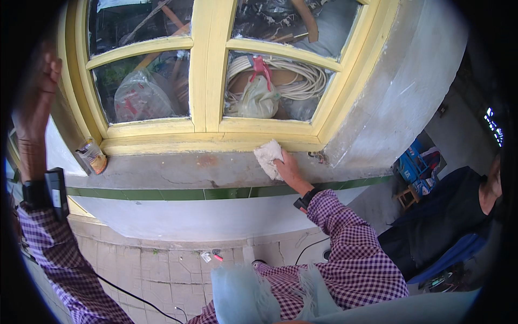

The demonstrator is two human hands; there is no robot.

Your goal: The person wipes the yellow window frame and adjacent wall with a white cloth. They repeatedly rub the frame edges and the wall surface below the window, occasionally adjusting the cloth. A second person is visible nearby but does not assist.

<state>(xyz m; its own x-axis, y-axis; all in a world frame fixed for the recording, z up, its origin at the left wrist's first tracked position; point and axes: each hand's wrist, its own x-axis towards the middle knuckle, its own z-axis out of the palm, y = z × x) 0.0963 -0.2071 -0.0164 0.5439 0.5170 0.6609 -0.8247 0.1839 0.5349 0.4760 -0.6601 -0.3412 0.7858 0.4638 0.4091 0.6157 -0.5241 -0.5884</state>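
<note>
My right hand (290,171) is closed on a crumpled off-white cloth (268,159), which lies against the lower rail of the yellow window frame (208,86) and the edge of the grey sill (178,168). At the far left my left hand (35,110) is raised beside the window's left side, its fingers stretched upward and no object visible in it. The dark rim of the picture hides part of that hand, and whether it touches the wall cannot be made out. A worn, stained can (93,156) stands tilted at the sill's left end.
Behind the panes are a coiled white hose or cable (307,86) and plastic bags (259,100). Small metal hardware (319,156) sits at the sill's right end. A person in dark clothes (440,216) is close on my right. A black cable (129,297) runs below my left arm.
</note>
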